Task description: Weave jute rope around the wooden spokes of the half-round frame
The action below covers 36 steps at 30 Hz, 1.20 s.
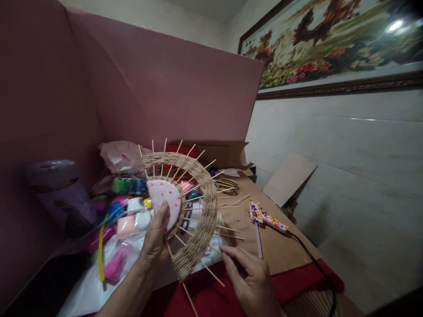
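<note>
A fan-shaped craft piece (209, 204) fills the middle of the view. It has a half-disc (163, 193) of pale cloth with reddish dots, thin wooden sticks fanning out from it, and a wide band of woven twine. My left hand (157, 233) grips the half-disc, thumb on its front and the other fingers behind. At the lower right edge of the band, my right hand (246, 273) has its thumb and forefinger closed on the tip of one stick (214, 248). Several stick ends poke out past the twine at uneven lengths.
A flower-patterned glue gun (269, 219) with a black cord lies on the brown board (280, 246) at right. Loose sticks (241, 200) lie behind it. Bags of coloured clay (125, 225) crowd the left, beside a purple canister (62, 198). Red cloth (297, 281) covers the front edge.
</note>
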Each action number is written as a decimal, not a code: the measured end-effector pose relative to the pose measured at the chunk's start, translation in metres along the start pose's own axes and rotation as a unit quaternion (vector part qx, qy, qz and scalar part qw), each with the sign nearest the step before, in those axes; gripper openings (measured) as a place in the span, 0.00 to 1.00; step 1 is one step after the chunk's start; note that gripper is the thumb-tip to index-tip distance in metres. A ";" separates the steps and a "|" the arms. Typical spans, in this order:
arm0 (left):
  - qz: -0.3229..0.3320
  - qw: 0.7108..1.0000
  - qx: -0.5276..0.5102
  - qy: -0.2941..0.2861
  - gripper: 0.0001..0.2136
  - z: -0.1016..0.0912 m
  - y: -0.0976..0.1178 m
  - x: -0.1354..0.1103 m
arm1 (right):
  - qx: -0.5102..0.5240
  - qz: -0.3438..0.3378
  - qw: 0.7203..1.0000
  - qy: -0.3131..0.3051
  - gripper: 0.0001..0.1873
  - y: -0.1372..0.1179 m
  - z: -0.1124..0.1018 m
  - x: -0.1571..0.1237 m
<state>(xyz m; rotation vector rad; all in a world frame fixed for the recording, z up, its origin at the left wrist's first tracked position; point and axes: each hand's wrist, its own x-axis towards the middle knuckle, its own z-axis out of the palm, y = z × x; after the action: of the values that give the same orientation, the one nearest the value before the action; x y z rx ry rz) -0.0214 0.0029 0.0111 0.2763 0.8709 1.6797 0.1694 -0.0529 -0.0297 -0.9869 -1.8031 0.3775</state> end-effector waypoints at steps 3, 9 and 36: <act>0.004 1.000 -0.008 0.019 0.12 0.000 0.001 0.000 | 0.012 0.015 1.000 0.002 0.09 0.002 0.001 -0.002; 0.018 1.000 0.013 -0.012 0.10 0.000 -0.002 0.000 | 0.047 0.031 0.998 0.012 0.11 0.003 -0.001 -0.004; -0.030 0.994 -0.094 -0.053 0.09 0.003 -0.003 -0.002 | 0.239 0.240 0.941 -0.006 0.11 0.010 0.004 -0.005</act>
<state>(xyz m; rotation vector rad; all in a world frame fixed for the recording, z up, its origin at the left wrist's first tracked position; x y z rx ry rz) -0.0173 0.0021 0.0118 0.2062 0.6317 1.6632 0.1713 -0.0500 -0.0415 -1.0574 -1.3613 1.0714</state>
